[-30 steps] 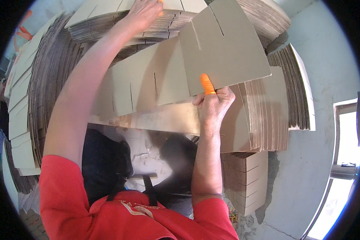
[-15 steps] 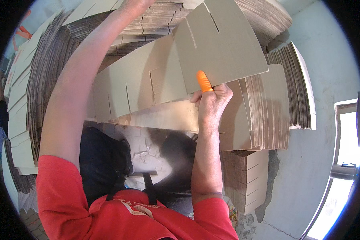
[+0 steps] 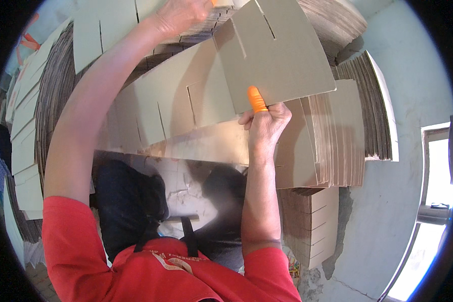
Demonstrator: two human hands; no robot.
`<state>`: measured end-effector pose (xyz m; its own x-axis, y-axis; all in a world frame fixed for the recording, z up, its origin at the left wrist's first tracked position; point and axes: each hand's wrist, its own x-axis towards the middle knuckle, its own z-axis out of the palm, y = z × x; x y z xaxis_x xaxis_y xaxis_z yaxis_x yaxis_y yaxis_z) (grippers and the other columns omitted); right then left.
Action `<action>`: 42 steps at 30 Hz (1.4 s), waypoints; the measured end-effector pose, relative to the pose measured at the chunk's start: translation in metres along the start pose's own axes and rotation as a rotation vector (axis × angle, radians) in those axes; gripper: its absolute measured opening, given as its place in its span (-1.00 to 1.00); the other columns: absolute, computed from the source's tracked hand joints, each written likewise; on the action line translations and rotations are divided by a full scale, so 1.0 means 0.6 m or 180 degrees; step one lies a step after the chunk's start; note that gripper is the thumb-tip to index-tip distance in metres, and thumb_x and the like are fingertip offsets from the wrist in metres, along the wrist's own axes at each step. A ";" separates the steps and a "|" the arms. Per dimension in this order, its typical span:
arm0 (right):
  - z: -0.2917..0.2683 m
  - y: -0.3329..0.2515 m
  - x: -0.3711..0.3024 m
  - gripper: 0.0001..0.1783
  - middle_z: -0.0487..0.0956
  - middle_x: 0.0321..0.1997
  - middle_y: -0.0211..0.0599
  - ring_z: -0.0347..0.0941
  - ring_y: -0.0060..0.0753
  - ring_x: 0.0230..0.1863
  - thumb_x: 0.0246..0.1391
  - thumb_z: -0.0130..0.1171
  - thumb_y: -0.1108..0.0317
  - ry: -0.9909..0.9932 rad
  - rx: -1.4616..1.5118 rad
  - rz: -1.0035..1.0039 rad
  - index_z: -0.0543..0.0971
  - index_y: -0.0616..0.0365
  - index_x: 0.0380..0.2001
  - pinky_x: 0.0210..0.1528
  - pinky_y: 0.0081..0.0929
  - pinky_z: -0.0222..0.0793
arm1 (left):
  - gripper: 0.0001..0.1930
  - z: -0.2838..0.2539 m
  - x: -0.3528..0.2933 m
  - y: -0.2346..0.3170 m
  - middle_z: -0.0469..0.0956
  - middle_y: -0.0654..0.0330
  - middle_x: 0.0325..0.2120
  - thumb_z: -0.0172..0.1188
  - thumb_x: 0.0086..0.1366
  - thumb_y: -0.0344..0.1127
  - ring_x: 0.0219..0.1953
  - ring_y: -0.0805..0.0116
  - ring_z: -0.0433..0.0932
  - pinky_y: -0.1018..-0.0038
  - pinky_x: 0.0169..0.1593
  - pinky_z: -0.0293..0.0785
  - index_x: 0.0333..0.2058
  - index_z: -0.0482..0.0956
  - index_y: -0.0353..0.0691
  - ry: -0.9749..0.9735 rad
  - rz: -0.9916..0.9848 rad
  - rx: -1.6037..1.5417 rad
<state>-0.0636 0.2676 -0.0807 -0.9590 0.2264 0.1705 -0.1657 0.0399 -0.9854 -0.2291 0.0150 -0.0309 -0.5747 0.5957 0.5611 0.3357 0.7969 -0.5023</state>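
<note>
My right hand grips the lower edge of a slotted cardboard sheet, its thumb in an orange ribbed finger cover pressed on the face. That sheet has a crease, and its slotted left part stretches toward my left forearm. At the top edge my left hand is closed, its fingertips partly out of view and a bit of orange showing there. Another slotted cardboard sheet hangs beside it, moving with it; the grip point itself is hidden.
Stacks of slotted cardboard stand at the left, the right and the far side. A lower stack sits by the pale wall. Under the sheets are my dark-clothed legs.
My left hand has come nearer and further into view, bringing a slotted cardboard sheet over the upper left. My right hand and its sheet have hardly moved.
</note>
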 end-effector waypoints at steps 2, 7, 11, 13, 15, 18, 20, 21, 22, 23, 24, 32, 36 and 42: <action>0.005 -0.002 -0.002 -0.58 0.51 -0.64 -0.24 0.44 -0.53 -0.76 -0.05 -0.28 0.76 -0.0019 0.0139 -0.0093 0.61 0.39 -0.32 -0.77 -0.63 0.23 | -0.56 0.009 -0.022 0.006 0.46 0.08 0.07 0.20 0.04 -0.43 -0.17 0.31 0.53 0.46 -0.23 0.63 -0.04 0.51 -0.39 0.0188 0.0277 0.0292; -0.003 0.002 -0.001 -0.57 0.51 -0.64 -0.22 0.44 -0.54 -0.75 -0.05 -0.30 0.76 -0.0003 0.0061 -0.0129 0.60 0.38 -0.32 -0.77 -0.64 0.23 | -0.60 -0.033 -0.045 0.066 0.47 0.06 0.07 0.20 -0.01 -0.43 -0.19 0.37 0.53 0.53 -0.31 0.64 -0.12 0.56 -0.37 0.0248 0.0323 0.0139; -0.003 -0.006 -0.001 -0.58 0.52 -0.63 -0.24 0.45 -0.55 -0.73 -0.04 -0.30 0.75 -0.0031 -0.0056 -0.0116 0.59 0.38 -0.32 -0.75 -0.66 0.24 | -0.65 -0.065 -0.065 0.095 0.50 0.02 0.06 0.21 -0.01 -0.43 -0.18 0.36 0.53 0.54 -0.30 0.63 -0.18 0.60 -0.37 0.0323 0.0686 0.0005; -0.008 -0.001 0.005 -0.63 0.54 -0.58 -0.24 0.43 -0.53 -0.76 -0.06 -0.23 0.75 -0.0096 0.0047 -0.0013 0.58 0.39 -0.31 -0.76 -0.61 0.25 | -0.69 -0.080 -0.073 0.113 0.51 0.00 0.05 0.21 -0.02 -0.43 -0.17 0.35 0.53 0.55 -0.31 0.62 -0.23 0.61 -0.37 0.0418 0.0862 -0.0118; -0.012 -0.001 0.007 -0.66 0.54 -0.58 -0.25 0.42 -0.54 -0.76 -0.03 -0.20 0.73 -0.0183 -0.0009 0.0077 0.58 0.38 -0.31 -0.75 -0.61 0.25 | -0.70 -0.088 -0.077 0.124 0.52 0.01 0.05 0.21 -0.05 -0.42 -0.17 0.35 0.53 0.56 -0.32 0.61 -0.26 0.62 -0.36 0.0398 0.0901 -0.0166; -0.014 -0.011 0.007 -0.71 0.52 -0.62 -0.28 0.43 -0.59 -0.73 0.07 -0.15 0.69 -0.0285 -0.0193 0.0106 0.59 0.36 -0.32 -0.72 -0.67 0.24 | -0.69 -0.094 -0.081 0.134 0.52 0.01 0.04 0.21 -0.06 -0.41 -0.20 0.35 0.52 0.56 -0.34 0.60 -0.27 0.63 -0.36 0.0445 0.0934 -0.0235; -0.015 -0.015 0.006 -0.79 0.52 -0.63 -0.29 0.43 -0.59 -0.73 0.12 -0.05 0.66 -0.0272 -0.0132 0.0007 0.60 0.34 -0.33 -0.72 -0.66 0.24 | -0.66 -0.101 -0.083 0.140 0.52 -0.01 0.03 0.21 -0.07 -0.41 -0.22 0.35 0.52 0.58 -0.35 0.59 -0.25 0.63 -0.39 0.0426 0.0942 -0.0309; -0.020 -0.015 0.008 -0.82 0.54 -0.61 -0.30 0.44 -0.58 -0.71 0.06 0.01 0.68 -0.0166 -0.0336 -0.0171 0.60 0.35 -0.32 -0.68 -0.63 0.28 | -0.64 -0.107 -0.081 0.147 0.53 -0.02 0.02 0.22 -0.07 -0.40 -0.23 0.35 0.51 0.57 -0.35 0.58 -0.23 0.63 -0.40 0.0400 0.0931 -0.0240; -0.029 -0.016 0.010 -0.82 0.55 -0.59 -0.31 0.45 -0.57 -0.69 0.00 0.07 0.69 -0.0060 -0.0541 -0.0349 0.60 0.35 -0.32 -0.65 -0.60 0.31 | -0.62 -0.114 -0.081 0.155 0.53 -0.03 0.00 0.22 -0.08 -0.40 -0.24 0.35 0.51 0.57 -0.35 0.58 -0.22 0.63 -0.42 0.0376 0.0919 -0.0171; -0.034 -0.016 0.010 -0.81 0.57 -0.57 -0.31 0.46 -0.56 -0.66 -0.05 0.13 0.71 0.0045 -0.0745 -0.0526 0.60 0.36 -0.31 -0.62 -0.56 0.35 | -0.60 -0.124 -0.082 0.165 0.54 -0.04 -0.01 0.22 -0.08 -0.40 -0.25 0.35 0.51 0.57 -0.36 0.58 -0.20 0.63 -0.43 0.0351 0.0906 -0.0101; -0.029 -0.049 0.000 -0.69 0.59 -0.53 -0.30 0.46 -0.58 -0.60 -0.16 0.13 0.76 0.0078 -0.0782 -0.0586 0.62 0.37 -0.27 -0.55 -0.57 0.39 | -0.57 -0.132 -0.093 0.174 0.55 -0.04 -0.03 0.23 -0.09 -0.39 -0.26 0.35 0.50 0.55 -0.36 0.58 -0.17 0.63 -0.45 0.0254 0.0872 -0.0096; -0.027 -0.011 0.002 -0.60 0.63 -0.46 -0.21 0.49 -0.55 -0.54 -0.21 0.01 0.80 0.0370 -0.0336 -0.0377 0.62 0.41 -0.23 -0.57 -0.50 0.40 | -0.48 -0.179 -0.147 0.265 0.62 -0.03 -0.14 0.34 0.12 -0.13 -0.27 0.24 0.54 0.38 -0.35 0.56 -0.05 0.58 -0.42 0.0221 0.0317 -0.1483; -0.020 -0.005 0.001 -0.61 0.53 -0.53 -0.25 0.36 -0.58 -0.78 -0.16 -0.14 0.81 0.0207 -0.0798 -0.0450 0.60 0.41 -0.28 -0.78 -0.60 0.18 | -0.35 -0.124 -0.074 0.156 0.58 0.08 -0.16 0.36 0.08 0.10 -0.22 0.19 0.54 0.27 -0.27 0.58 -0.04 0.54 -0.36 0.0972 -0.0612 -0.1889; -0.012 0.002 -0.001 -0.55 0.55 -0.51 -0.26 0.39 -0.57 -0.75 -0.16 -0.18 0.81 0.0102 -0.0824 -0.0626 0.62 0.35 -0.26 -0.75 -0.61 0.28 | -0.64 0.027 0.014 0.024 0.51 -0.01 -0.16 0.05 0.23 -0.34 0.01 -0.02 0.46 0.04 0.12 0.36 -0.06 0.47 -0.45 -0.0054 -0.0877 -0.0362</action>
<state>-0.0616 0.2743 -0.0818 -0.9060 0.2201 0.3615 -0.2791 0.3312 -0.9013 -0.2410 0.0299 -0.0443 -0.6677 0.3546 0.6545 0.2464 0.9350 -0.2551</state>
